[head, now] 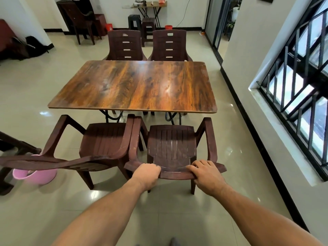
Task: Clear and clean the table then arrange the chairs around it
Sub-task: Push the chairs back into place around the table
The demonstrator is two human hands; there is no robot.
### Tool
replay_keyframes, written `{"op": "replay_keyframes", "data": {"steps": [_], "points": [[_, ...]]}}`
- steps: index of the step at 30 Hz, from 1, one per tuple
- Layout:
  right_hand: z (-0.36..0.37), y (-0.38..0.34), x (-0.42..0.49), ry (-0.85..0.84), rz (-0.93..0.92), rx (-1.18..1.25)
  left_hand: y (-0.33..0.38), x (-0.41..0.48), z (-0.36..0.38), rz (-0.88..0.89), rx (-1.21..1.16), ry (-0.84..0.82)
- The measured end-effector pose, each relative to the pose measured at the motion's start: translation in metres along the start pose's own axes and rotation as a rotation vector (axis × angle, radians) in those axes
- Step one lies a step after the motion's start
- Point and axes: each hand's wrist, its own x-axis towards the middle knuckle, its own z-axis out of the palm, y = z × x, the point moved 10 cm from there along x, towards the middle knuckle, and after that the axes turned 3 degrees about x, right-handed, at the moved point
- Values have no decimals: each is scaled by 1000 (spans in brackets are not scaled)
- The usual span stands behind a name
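My left hand [147, 174] and right hand [206, 173] both grip backrest top of brown plastic armchair [172, 142], facing wooden table [134, 86], just beside second armchair [104, 139].

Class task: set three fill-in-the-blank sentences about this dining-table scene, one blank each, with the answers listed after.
The left hand and right hand both grip the near chair on the person's ____.
Beyond the table stand ____ far chairs.
The bucket on the floor is ____.
Missing words: right; two; pink.
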Motion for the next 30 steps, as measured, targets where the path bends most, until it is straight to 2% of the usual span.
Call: {"op": "replay_keyframes", "data": {"steps": [3,7,10,14,21,25,30], "points": [[-13,-14,3,12,-36,31,0,2,-2,21,-20,-31],[-27,-46,23,51,-91,97,2,-5,-12,187,-25,-23],[-37,-74,48,93,-129,119,-19,-11,-26,261,-98,79],[-48,-126,88,124,-162,102,-87,-17,-45,209,-143,237],[-56,-266,179,184,-185,76,-254,-57,-35,80,-56,246],[-41,-357,224,151,-165,104,-352,-91,1,11,-75,133],[13,-424,256,-141,-50,79,-438,-118,71,-79,-217,-151]]}}
